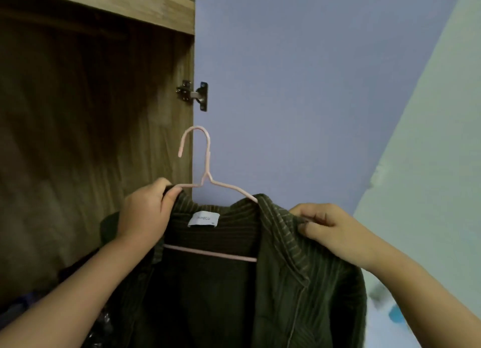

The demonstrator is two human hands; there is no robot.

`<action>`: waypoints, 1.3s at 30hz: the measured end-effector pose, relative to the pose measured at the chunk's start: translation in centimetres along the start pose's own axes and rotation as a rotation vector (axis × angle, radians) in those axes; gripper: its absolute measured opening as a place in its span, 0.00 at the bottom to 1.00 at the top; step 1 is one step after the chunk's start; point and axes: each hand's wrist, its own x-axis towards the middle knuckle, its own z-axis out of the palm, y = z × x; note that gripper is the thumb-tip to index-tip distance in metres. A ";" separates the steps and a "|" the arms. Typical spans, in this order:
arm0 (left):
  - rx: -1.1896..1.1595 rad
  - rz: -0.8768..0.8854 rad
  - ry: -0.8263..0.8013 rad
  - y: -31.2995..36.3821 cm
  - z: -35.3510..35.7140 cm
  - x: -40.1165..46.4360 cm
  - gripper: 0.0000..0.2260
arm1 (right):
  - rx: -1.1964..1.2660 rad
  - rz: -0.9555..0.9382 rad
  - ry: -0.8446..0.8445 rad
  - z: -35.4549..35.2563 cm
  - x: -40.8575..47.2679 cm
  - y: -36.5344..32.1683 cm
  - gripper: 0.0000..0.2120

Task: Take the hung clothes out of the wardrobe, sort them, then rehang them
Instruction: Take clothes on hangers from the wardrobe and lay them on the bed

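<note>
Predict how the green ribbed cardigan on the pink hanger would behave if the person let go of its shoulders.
The cardigan looks soft and floppy: its fronts droop below the hanger. The knit seems thick, so probably fairly heavy. Its right shoulder, pinched by the right hand, might slip off the thin wire arm.

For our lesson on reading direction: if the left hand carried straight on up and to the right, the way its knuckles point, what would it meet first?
Probably the pink hanger's neck, just beyond the left hand, then the wardrobe's side panel edge; depth is unclear.
</note>
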 end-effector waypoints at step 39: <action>-1.139 1.069 -1.101 38.6 2.7 -21.0 0.23 | -0.666 0.901 1.418 8.7 -54.4 -6.5 0.24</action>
